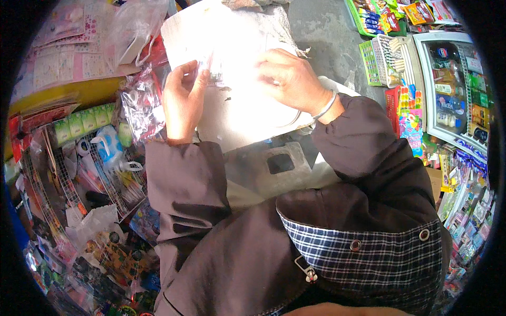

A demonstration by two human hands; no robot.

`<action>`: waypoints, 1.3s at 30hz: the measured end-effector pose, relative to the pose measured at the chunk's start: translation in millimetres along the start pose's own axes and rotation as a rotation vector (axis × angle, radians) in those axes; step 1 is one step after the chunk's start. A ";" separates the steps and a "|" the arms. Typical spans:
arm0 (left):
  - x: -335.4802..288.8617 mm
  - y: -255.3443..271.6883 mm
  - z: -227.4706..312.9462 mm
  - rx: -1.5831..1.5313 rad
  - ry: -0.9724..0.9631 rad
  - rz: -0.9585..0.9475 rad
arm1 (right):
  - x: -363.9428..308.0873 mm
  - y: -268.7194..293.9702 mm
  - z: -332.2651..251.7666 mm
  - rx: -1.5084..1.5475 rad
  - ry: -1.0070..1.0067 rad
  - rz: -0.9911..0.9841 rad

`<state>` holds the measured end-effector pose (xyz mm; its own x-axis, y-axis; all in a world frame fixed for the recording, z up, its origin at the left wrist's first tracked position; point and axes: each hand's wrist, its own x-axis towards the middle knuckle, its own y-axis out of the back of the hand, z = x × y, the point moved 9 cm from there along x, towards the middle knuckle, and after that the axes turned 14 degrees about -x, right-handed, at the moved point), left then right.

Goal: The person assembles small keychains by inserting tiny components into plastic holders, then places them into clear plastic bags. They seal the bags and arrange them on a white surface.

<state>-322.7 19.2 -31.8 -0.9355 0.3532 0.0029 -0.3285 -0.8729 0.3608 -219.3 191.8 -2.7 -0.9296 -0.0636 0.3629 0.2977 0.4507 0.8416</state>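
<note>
My left hand (184,97) is closed, thumb against fingers, on the edge of a small clear plastic packet (215,79) with some dark print along its bottom. Strong sunlight washes out most of the packet. To its right, my right hand (295,81), with a pale bracelet (326,105) at the wrist, has its fingers curled in a pinch; the fingertips fade into the glare, so what they hold cannot be made out. Both hands are over a bright white surface (211,113) with worn, chipped spots.
Left stand wire racks (113,184) packed with small goods, green packs (84,124) and clear plastic bags (139,26). On the right are a glass-front drinks cooler (448,89), a white basket (387,60) and snack packets (419,13). A grey stool (253,174) with a square hole is below my hands.
</note>
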 end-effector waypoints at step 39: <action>-26.2 -29.0 29.0 0.577 -0.328 0.023 | -1.3 -2.2 23.5 0.486 -0.260 0.022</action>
<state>-284.9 45.0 -15.4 -0.8234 0.5002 0.2681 -0.1009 -0.5939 0.7982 -223.8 211.9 -14.5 -0.9656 0.1452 0.2158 0.2409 0.8125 0.5309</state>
